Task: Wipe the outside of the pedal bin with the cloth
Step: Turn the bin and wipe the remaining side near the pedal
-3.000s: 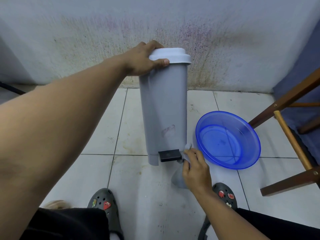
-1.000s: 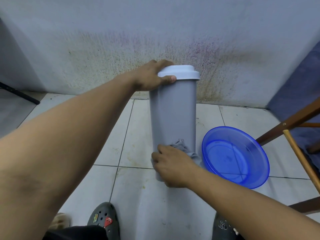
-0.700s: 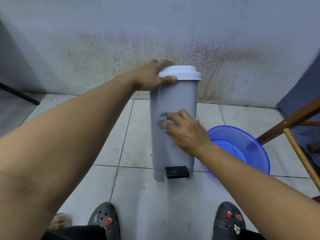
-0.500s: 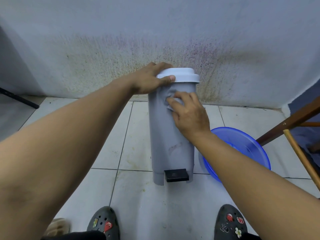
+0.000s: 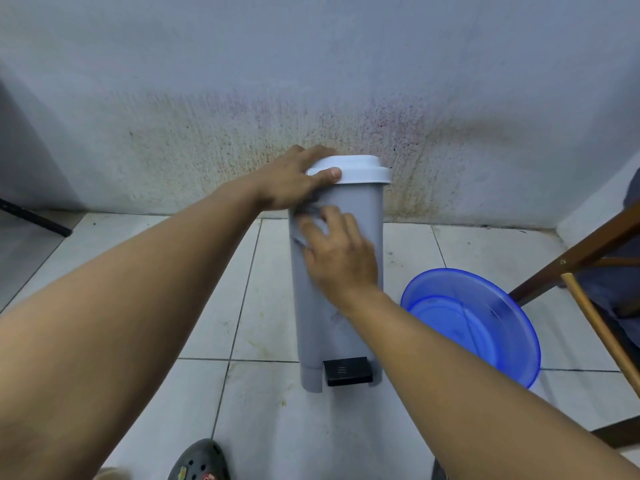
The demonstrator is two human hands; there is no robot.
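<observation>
The grey pedal bin point(image 5: 346, 317) stands upright on the tiled floor point(image 5: 207, 306), close before the stained wall point(image 5: 207, 133), with its black pedal point(image 5: 347, 371) toward you. Your left hand point(image 5: 294, 181) grips the pedal bin at the rim of its white lid point(image 5: 360, 169), thumb on the front. Your right hand point(image 5: 341, 258) lies with spread, rather straight fingers on the upper front and presses the grey cloth point(image 5: 310, 212) there; the cloth is blurred and mostly hidden. A blue basin point(image 5: 519, 341) sits just beside the bin on the right, and your forearm hides the gap. Further right stands a wooden frame point(image 5: 588, 244). On the left, the floor is bare tiles up to a dark bar point(image 5: 34, 216).
</observation>
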